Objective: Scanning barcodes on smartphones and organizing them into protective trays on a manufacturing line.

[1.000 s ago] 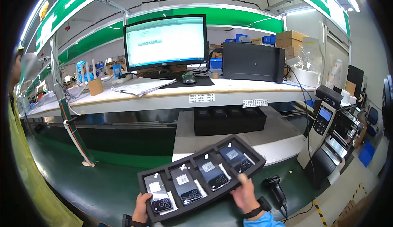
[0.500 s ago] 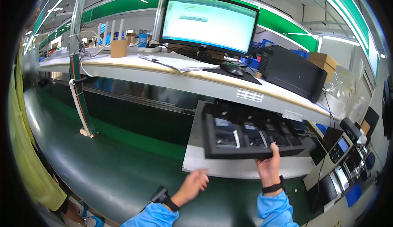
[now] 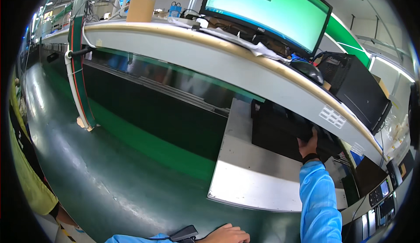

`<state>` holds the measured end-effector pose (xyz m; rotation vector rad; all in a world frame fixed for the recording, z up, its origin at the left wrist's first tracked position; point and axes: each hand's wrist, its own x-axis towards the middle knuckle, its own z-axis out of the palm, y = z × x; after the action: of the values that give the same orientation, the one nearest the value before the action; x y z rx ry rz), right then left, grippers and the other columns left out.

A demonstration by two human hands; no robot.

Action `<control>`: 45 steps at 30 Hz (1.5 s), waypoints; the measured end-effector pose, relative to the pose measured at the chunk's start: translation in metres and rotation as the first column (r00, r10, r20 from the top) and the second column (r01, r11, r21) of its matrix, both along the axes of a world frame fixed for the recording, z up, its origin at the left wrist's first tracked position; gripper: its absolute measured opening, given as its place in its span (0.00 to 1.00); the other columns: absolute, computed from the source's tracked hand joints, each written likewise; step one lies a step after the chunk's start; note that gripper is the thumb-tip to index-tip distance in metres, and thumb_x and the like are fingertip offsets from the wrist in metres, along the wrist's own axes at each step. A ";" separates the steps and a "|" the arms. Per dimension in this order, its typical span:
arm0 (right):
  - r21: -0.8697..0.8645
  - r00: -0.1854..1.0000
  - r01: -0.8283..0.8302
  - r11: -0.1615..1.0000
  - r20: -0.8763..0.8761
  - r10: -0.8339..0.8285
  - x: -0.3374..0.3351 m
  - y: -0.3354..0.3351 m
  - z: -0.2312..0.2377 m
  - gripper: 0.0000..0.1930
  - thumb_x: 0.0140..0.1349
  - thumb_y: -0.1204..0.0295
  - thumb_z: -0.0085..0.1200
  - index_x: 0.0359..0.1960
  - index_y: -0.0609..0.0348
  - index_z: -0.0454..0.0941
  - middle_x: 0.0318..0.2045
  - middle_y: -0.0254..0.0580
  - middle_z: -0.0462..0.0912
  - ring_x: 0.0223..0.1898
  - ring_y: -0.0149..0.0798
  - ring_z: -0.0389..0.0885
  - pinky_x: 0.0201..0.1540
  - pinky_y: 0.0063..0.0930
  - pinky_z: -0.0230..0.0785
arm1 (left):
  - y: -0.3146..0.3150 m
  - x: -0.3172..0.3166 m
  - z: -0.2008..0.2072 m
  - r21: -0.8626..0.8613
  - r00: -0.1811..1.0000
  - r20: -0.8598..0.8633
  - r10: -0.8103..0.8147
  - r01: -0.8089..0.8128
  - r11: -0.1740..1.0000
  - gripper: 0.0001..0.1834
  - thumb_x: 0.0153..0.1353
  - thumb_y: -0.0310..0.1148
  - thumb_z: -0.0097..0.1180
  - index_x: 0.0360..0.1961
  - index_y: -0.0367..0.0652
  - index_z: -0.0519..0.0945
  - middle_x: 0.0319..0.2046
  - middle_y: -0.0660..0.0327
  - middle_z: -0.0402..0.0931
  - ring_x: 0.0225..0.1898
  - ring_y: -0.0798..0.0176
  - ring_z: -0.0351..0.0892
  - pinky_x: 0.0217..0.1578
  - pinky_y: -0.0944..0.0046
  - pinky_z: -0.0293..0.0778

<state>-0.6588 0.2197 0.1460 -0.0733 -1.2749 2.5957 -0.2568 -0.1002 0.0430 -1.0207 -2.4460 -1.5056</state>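
My right hand (image 3: 309, 145) reaches under the raised shelf and grips the front edge of a black foam tray (image 3: 282, 124). The tray sits far in, above the light grey metal plate (image 3: 249, 177), with more black material beneath it; in the shadow I cannot tell where one piece ends and another begins. What lies in the tray's compartments is hidden from here. My left hand (image 3: 227, 234) is low at the bottom edge, over the front of the green bench, with its fingers curled in and nothing seen in them. A black device is strapped near the left wrist.
Above the tray runs the shelf's front edge (image 3: 192, 35), carrying a monitor (image 3: 271, 11), a mouse (image 3: 307, 71), papers and a black computer case (image 3: 356, 89). A post with cables (image 3: 78, 76) stands at left. A machine with a small screen (image 3: 379, 192) is at right.
The black tray has gone from in front of the shelf to deep beneath it, still in my right hand. My left hand has dropped toward the bottom edge. The view has shifted and tilted.
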 end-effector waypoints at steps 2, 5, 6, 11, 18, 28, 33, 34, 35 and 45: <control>0.142 0.996 0.082 0.987 -0.030 -0.078 -0.006 0.007 -0.001 0.22 0.65 0.50 0.57 0.57 0.43 0.76 0.55 0.30 0.80 0.58 0.38 0.77 0.57 0.38 0.75 | -0.001 -0.001 0.002 -0.018 0.999 0.010 -0.041 0.041 0.999 0.08 0.55 0.38 0.60 0.30 0.47 0.80 0.26 0.63 0.79 0.35 0.55 0.77 0.41 0.53 0.68; 0.128 0.999 -0.004 0.992 0.035 0.000 -0.007 0.017 0.006 0.23 0.66 0.48 0.55 0.58 0.41 0.75 0.55 0.30 0.80 0.57 0.38 0.78 0.55 0.36 0.75 | -0.001 -0.002 0.006 -0.008 0.998 0.030 -0.049 0.049 0.999 0.07 0.54 0.38 0.60 0.29 0.47 0.80 0.25 0.63 0.79 0.35 0.55 0.77 0.40 0.53 0.68; 0.136 0.999 -0.002 0.991 0.036 -0.003 -0.007 0.019 0.011 0.23 0.66 0.48 0.55 0.58 0.41 0.75 0.55 0.30 0.80 0.57 0.38 0.78 0.55 0.36 0.75 | -0.001 -0.003 0.006 -0.001 0.998 0.031 -0.052 0.052 0.999 0.07 0.54 0.38 0.60 0.29 0.47 0.80 0.25 0.63 0.79 0.35 0.55 0.77 0.40 0.53 0.68; 0.274 0.996 -0.086 0.958 0.060 0.073 -0.001 0.019 0.016 0.26 0.68 0.47 0.51 0.63 0.40 0.69 0.62 0.31 0.72 0.60 0.39 0.74 0.58 0.39 0.72 | -0.002 -0.002 0.001 0.013 0.999 0.012 -0.044 0.044 0.999 0.07 0.54 0.38 0.60 0.30 0.47 0.80 0.25 0.63 0.79 0.34 0.55 0.77 0.40 0.52 0.68; 0.247 0.997 -0.041 0.968 0.074 0.023 0.001 0.023 0.016 0.25 0.66 0.46 0.54 0.60 0.42 0.73 0.54 0.37 0.79 0.57 0.38 0.78 0.56 0.35 0.75 | -0.002 -0.003 0.001 -0.001 1.000 -0.013 -0.026 0.026 1.000 0.08 0.55 0.39 0.59 0.29 0.48 0.80 0.25 0.63 0.78 0.34 0.55 0.77 0.40 0.52 0.67; 0.604 0.883 0.271 0.750 0.154 -0.443 0.057 -0.046 0.005 0.37 0.62 0.35 0.52 0.60 0.52 0.72 0.51 0.43 0.79 0.48 0.41 0.79 0.50 0.47 0.78 | -0.005 -0.003 0.003 0.001 0.998 0.012 -0.062 0.062 0.998 0.09 0.54 0.41 0.57 0.28 0.48 0.79 0.28 0.62 0.80 0.37 0.54 0.77 0.42 0.51 0.67; 0.649 0.989 0.039 0.760 0.084 -0.123 0.075 -0.057 -0.032 0.45 0.59 0.32 0.51 0.72 0.42 0.57 0.68 0.34 0.65 0.68 0.45 0.64 0.67 0.55 0.56 | -0.003 -0.003 0.002 0.001 0.997 0.000 -0.073 0.073 0.997 0.09 0.54 0.41 0.57 0.28 0.48 0.79 0.28 0.61 0.79 0.37 0.54 0.76 0.42 0.51 0.67; 0.705 0.997 0.049 0.708 0.011 -0.080 0.071 -0.058 -0.041 0.47 0.59 0.31 0.50 0.74 0.41 0.54 0.70 0.32 0.62 0.70 0.46 0.61 0.69 0.56 0.53 | -0.003 -0.003 0.002 -0.001 0.997 0.001 -0.079 0.079 0.997 0.09 0.54 0.41 0.57 0.28 0.48 0.79 0.28 0.61 0.79 0.37 0.54 0.76 0.42 0.51 0.67; 0.719 0.996 0.067 0.692 -0.003 -0.093 0.067 -0.058 -0.049 0.49 0.59 0.30 0.50 0.76 0.39 0.50 0.73 0.30 0.59 0.72 0.46 0.59 0.70 0.57 0.49 | -0.003 -0.004 0.002 0.001 0.996 0.010 -0.084 0.084 0.996 0.08 0.54 0.40 0.58 0.28 0.48 0.79 0.28 0.60 0.79 0.36 0.54 0.76 0.42 0.51 0.67; 0.549 0.697 0.377 0.746 0.362 -0.619 0.013 -0.087 -0.076 0.62 0.55 0.20 0.34 0.76 0.62 0.41 0.76 0.55 0.49 0.75 0.50 0.52 0.76 0.38 0.43 | -0.006 -0.006 0.007 -0.018 0.995 0.026 -0.093 0.093 0.995 0.07 0.55 0.38 0.60 0.29 0.47 0.79 0.26 0.61 0.77 0.35 0.54 0.77 0.40 0.52 0.67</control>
<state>-0.6462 0.1328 0.0699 -0.9798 -1.6804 1.7929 -0.2631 -0.1060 0.0504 -1.1413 -2.4668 -1.5331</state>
